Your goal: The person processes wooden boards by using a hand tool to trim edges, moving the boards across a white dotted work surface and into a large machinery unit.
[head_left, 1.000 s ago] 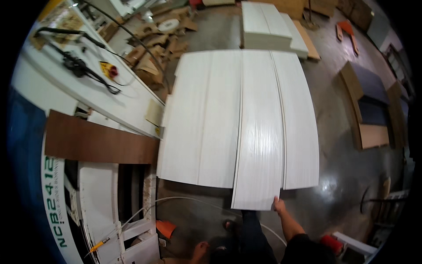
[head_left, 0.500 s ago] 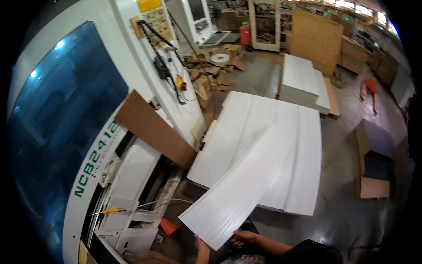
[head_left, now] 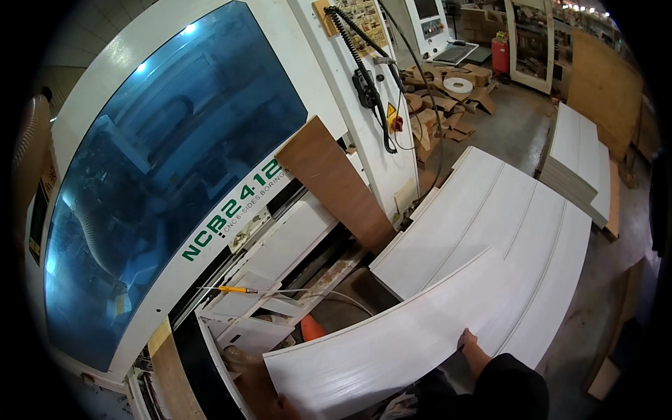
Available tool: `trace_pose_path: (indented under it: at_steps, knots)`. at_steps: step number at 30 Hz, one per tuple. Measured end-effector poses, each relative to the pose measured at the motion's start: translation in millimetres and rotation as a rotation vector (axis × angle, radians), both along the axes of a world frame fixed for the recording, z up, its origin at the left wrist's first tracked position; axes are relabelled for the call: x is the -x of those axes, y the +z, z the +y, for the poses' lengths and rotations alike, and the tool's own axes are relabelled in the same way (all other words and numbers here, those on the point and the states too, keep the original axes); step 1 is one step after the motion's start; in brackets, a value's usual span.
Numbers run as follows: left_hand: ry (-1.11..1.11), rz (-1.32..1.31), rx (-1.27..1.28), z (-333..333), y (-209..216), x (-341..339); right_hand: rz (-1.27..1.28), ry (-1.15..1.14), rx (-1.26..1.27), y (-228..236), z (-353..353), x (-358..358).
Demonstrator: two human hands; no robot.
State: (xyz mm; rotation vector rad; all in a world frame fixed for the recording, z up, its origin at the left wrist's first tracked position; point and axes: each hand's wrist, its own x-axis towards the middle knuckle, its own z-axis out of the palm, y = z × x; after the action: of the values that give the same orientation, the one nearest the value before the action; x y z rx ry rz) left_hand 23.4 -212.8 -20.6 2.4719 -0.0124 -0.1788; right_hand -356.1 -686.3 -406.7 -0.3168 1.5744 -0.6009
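A long white panel (head_left: 385, 343) with a faint wood grain slants across in front of me, its far end over a stack of similar white panels (head_left: 448, 227). My right hand (head_left: 472, 344) is closed on the panel's near long edge, thumb on top and the other fingers mostly hidden under it. At the panel's left end, low in the view, my left hand (head_left: 283, 407) grips the near corner; it is dim and partly cut off by the board.
To the left stands a large white machine with a blue window (head_left: 182, 133). A brown board (head_left: 339, 185) leans against it. A yellow-handled tool (head_left: 234, 289) and an orange cone (head_left: 311, 327) sit low beside it. Cardboard scraps (head_left: 427, 119) and another panel stack (head_left: 570, 154) lie farther off.
My view has turned left toward the machine. The panel has swung to lie more crosswise, and my right hand has moved farther along its near edge, away from my left hand.
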Motion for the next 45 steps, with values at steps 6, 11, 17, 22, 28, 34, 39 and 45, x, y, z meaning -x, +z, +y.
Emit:
trace_pose_path:
  at_steps: [6, 11, 17, 22, 28, 34, 39, 45]
  knots:
    - [0.088, -0.172, -0.174, 37, 72, 38, -0.065, 0.051, -0.052, 82, 28, -8]
    - [0.216, -0.301, -0.236, 85, 96, 50, -0.376, 0.056, -0.054, 138, 69, -21]
    - [0.31, -0.416, -0.279, 155, 126, 60, -0.565, 0.137, -0.07, 187, 130, -58]
    - [0.406, -0.459, -0.31, 207, 142, 71, -0.595, 0.164, -0.075, 173, 159, -80]
    - [0.479, -0.286, -0.086, 304, 145, 116, -0.512, 0.376, -0.029, 259, 202, -104]
    - [0.455, -0.288, -0.115, 340, 132, 130, -0.501, 0.576, 0.035, 344, 247, -142]
    - [0.454, -0.302, -0.134, 358, 121, 132, -0.574, 0.868, 0.052, 399, 299, -181]
    - [0.465, -0.306, -0.141, 364, 109, 130, -0.717, 1.225, 0.05, 420, 350, -219]
